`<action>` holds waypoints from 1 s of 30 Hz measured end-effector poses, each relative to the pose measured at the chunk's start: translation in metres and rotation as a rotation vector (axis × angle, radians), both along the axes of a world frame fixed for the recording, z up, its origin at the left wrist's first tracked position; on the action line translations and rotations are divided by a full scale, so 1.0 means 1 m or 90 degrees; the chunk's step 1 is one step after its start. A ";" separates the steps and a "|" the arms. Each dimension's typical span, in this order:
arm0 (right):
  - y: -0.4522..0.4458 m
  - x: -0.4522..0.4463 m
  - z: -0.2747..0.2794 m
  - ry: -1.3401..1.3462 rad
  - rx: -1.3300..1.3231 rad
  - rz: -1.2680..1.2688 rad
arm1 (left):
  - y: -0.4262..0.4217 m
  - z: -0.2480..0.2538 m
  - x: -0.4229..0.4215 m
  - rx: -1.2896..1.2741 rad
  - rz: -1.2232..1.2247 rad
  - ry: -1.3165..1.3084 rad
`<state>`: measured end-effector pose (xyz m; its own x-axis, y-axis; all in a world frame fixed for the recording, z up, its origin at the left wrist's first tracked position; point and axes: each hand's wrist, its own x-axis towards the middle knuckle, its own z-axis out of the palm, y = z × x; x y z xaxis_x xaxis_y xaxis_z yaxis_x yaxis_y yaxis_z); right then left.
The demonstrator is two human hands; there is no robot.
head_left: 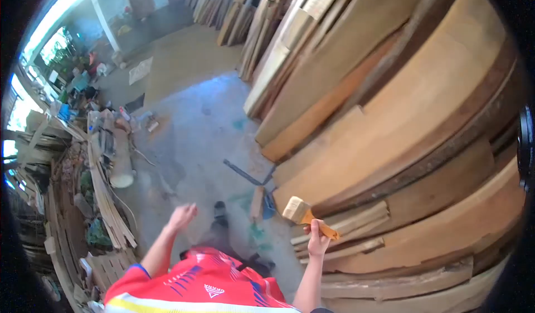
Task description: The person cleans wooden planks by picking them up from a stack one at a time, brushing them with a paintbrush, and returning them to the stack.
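Note:
A wide paintbrush with an orange handle and pale bristles (296, 209) is gripped in my right hand (318, 238), its bristle end pointing up and left. The fingers wrap the handle, whose tip sticks out to the right. Just beyond the brush lean large wooden slabs (390, 129). My left hand (183, 217) hangs over the concrete floor, fingers curled in, with nothing visible in it. Fine detail of those fingers is too small to make out.
Tall boards (273, 29) lean along the right side and back. Scrap wood (108, 185) and a log (121, 157) crowd the left. On the concrete floor (189, 129) lie a dark angled strip (242, 172) and a small wood block (257, 203) near my feet.

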<state>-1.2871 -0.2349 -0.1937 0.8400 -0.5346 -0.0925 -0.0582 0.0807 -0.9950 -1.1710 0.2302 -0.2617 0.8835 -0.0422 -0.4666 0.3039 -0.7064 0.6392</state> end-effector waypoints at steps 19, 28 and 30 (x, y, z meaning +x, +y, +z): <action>0.222 0.472 0.054 0.009 -0.071 0.121 | 0.087 0.076 0.439 -0.266 -0.029 -0.173; 0.190 0.727 0.045 0.079 -0.229 0.181 | 0.086 0.084 0.649 -0.268 0.067 -0.211; 0.195 0.807 0.052 0.058 -0.258 0.259 | 0.109 0.081 0.694 -0.261 0.112 -0.218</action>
